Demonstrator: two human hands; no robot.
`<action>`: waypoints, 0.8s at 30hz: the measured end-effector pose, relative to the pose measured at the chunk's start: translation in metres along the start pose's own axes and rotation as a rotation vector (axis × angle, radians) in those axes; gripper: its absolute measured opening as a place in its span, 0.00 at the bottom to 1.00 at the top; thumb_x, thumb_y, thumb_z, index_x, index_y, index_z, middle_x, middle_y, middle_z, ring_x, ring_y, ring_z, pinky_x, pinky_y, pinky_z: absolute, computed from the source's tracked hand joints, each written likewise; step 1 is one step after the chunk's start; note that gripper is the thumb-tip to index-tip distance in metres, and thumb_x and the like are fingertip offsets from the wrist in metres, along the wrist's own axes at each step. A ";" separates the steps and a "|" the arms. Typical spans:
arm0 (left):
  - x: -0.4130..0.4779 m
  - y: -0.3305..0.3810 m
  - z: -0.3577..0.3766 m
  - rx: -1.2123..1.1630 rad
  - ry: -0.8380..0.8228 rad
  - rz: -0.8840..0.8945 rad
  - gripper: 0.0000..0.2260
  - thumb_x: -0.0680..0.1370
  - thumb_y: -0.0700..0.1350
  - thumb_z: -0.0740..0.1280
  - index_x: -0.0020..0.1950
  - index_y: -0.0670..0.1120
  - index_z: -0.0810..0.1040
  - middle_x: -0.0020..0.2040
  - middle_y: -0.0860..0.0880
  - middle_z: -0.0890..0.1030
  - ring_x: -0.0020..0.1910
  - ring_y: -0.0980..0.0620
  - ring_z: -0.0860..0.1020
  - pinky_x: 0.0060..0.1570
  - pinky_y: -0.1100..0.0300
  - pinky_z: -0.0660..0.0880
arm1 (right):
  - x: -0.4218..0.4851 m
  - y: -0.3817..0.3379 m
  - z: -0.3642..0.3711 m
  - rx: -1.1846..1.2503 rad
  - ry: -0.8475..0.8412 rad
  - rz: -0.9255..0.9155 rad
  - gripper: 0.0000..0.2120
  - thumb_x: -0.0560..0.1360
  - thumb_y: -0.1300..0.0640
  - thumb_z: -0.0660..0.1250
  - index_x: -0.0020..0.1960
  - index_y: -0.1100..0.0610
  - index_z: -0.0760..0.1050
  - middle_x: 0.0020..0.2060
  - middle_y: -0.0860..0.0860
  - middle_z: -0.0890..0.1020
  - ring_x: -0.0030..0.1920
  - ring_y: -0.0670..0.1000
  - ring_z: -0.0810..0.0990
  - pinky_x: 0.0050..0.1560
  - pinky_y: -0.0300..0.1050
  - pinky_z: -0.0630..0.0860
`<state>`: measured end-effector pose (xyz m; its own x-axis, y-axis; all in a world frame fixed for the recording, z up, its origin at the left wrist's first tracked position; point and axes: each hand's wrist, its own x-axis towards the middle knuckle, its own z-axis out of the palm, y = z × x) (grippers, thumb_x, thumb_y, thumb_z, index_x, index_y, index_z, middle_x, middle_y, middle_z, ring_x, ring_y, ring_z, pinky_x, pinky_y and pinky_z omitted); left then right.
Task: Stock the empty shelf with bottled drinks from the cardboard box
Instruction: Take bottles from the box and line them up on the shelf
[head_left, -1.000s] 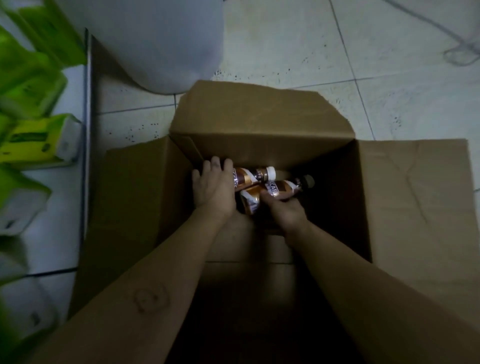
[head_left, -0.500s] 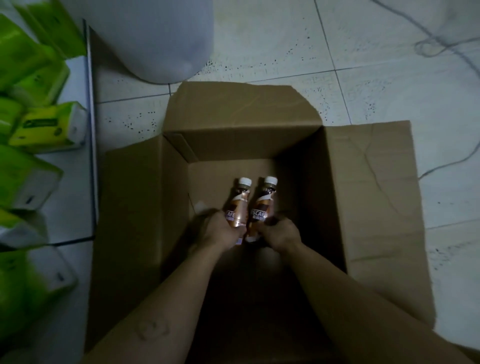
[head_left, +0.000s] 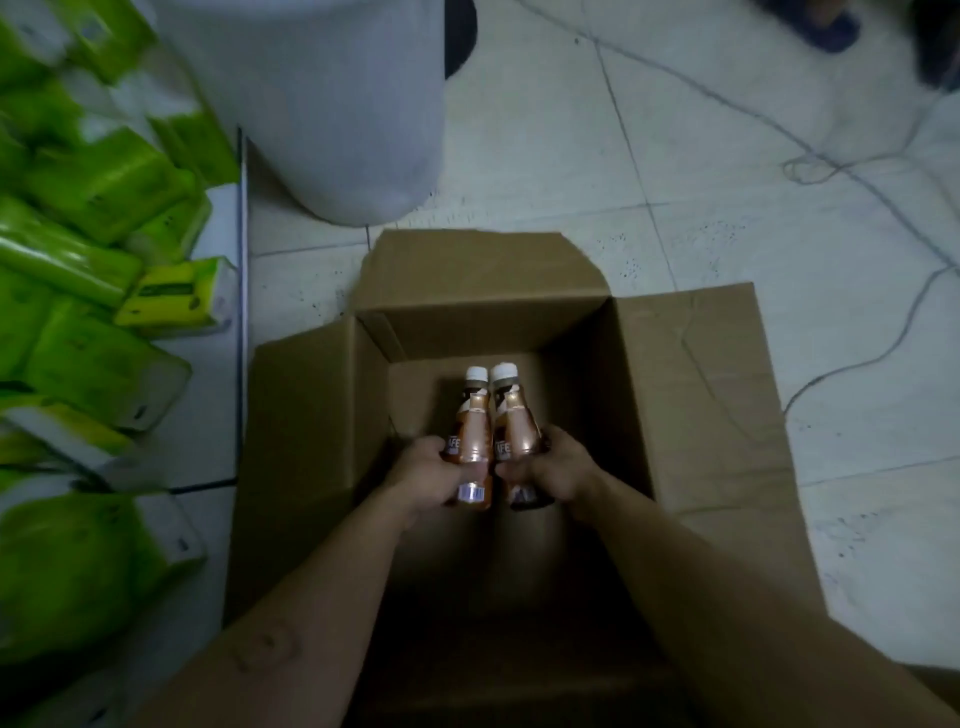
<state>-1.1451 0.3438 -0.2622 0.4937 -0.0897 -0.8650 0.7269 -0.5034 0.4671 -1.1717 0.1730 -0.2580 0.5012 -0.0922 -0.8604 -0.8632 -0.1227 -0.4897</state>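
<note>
An open cardboard box (head_left: 701, 395) sits on the tiled floor with its flaps spread. Over its dim inside I hold two brown coffee bottles with white caps, side by side and touching. My left hand (head_left: 423, 475) grips the lower body of the left bottle (head_left: 472, 436). My right hand (head_left: 558, 470) grips the lower body of the right bottle (head_left: 514, 426). Both caps point away from me. The box floor beneath the bottles shows no other bottles.
A white shelf (head_left: 218, 364) on the left carries several green tissue packs (head_left: 104, 364). A large white bin (head_left: 337, 104) stands behind the box. Thin cables (head_left: 857, 353) trail over the floor tiles at the right.
Both hands took hold of bottles lying in the box bottom, turned them cap-forward and lifted them together. The bottles now sit higher and closer to each other.
</note>
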 end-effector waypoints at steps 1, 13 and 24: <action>-0.015 0.008 -0.003 -0.014 0.003 0.028 0.23 0.71 0.44 0.75 0.64 0.43 0.74 0.55 0.46 0.82 0.49 0.49 0.81 0.45 0.55 0.79 | -0.013 -0.005 -0.002 0.024 0.011 -0.055 0.34 0.66 0.60 0.78 0.68 0.56 0.67 0.60 0.54 0.77 0.56 0.54 0.78 0.49 0.47 0.77; -0.286 0.109 -0.064 -0.031 0.248 0.616 0.20 0.69 0.43 0.77 0.59 0.42 0.77 0.49 0.47 0.83 0.41 0.54 0.81 0.34 0.65 0.77 | -0.260 -0.121 -0.019 0.040 0.068 -0.689 0.21 0.68 0.59 0.75 0.59 0.54 0.73 0.49 0.53 0.82 0.49 0.54 0.83 0.47 0.49 0.81; -0.536 0.115 -0.132 -0.011 0.688 1.095 0.29 0.65 0.45 0.80 0.61 0.49 0.71 0.52 0.49 0.82 0.48 0.51 0.82 0.45 0.51 0.80 | -0.504 -0.190 0.019 -0.056 0.050 -1.340 0.23 0.66 0.59 0.78 0.58 0.51 0.73 0.48 0.47 0.82 0.48 0.45 0.82 0.41 0.36 0.76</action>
<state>-1.2633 0.4478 0.2794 0.9716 0.0111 0.2366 -0.2075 -0.4419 0.8728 -1.2612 0.2621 0.2663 0.9550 0.0946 0.2812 0.2944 -0.1857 -0.9374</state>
